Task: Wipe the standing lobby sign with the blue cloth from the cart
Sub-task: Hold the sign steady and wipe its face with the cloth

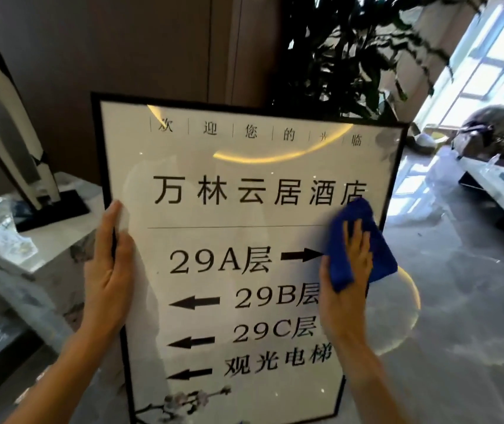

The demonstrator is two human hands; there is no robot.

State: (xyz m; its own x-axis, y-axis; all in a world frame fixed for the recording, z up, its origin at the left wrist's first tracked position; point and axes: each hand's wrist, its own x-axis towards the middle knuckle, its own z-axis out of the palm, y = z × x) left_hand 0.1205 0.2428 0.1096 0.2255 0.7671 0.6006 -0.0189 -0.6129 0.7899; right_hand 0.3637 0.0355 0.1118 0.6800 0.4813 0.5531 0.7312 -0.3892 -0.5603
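Note:
The standing lobby sign (244, 240) fills the middle of the view: a white glossy panel in a thin black frame, with black characters and arrows. My left hand (108, 270) grips the sign's left edge, thumb on the front. A folded blue cloth (359, 243) is pressed flat on the panel near its right edge, beside the upper arrow. My right hand (347, 276) holds that cloth against the glass, fingers spread over it.
A marble-look counter (15, 255) with a black-based ornament (52, 209) stands to the left. A dark leafy plant (351, 56) rises behind the sign. Grey polished floor (458, 301) spreads to the right, with a low white table (495, 185) and bright windows beyond.

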